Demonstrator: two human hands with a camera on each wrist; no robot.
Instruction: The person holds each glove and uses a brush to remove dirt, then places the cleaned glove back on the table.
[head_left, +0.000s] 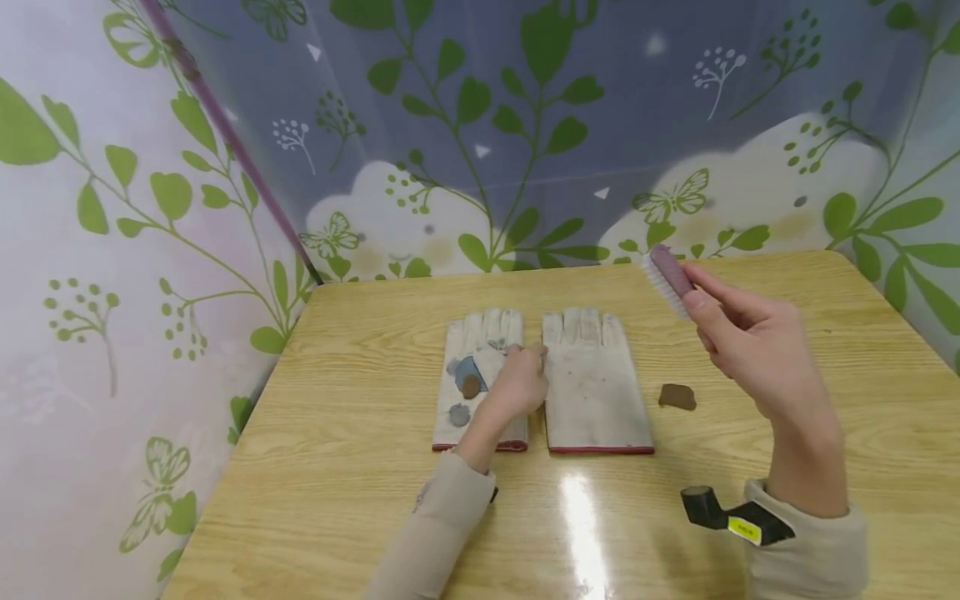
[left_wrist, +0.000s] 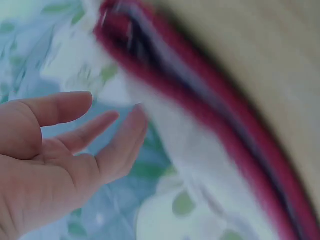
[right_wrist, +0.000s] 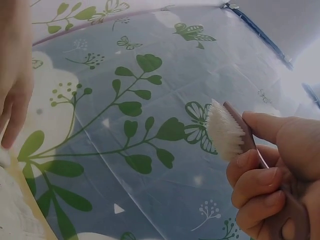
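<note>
Two off-white work gloves with red-edged cuffs lie side by side on the table: a left glove (head_left: 442,429) and a right glove (head_left: 597,392). Blue, grey and brown patches (head_left: 470,385) show on the left one. Over the inner edge of that glove is my left hand (head_left: 517,379), its loosely bent fingers reaching to the gap between the pair. In the left wrist view its thumb stands apart from the fingers (left_wrist: 122,145), beside the red cuff edge (left_wrist: 220,125). My right hand (head_left: 765,350), raised above the table, grips a purple brush (right_wrist: 240,132) with white bristles (right_wrist: 223,131).
A small brown piece (head_left: 678,397) lies on the wooden table (head_left: 337,467) to the right of the gloves. Leaf-printed curtains (head_left: 450,100) stand along the back and both sides. A black wrist device (head_left: 738,518) sits on my right sleeve.
</note>
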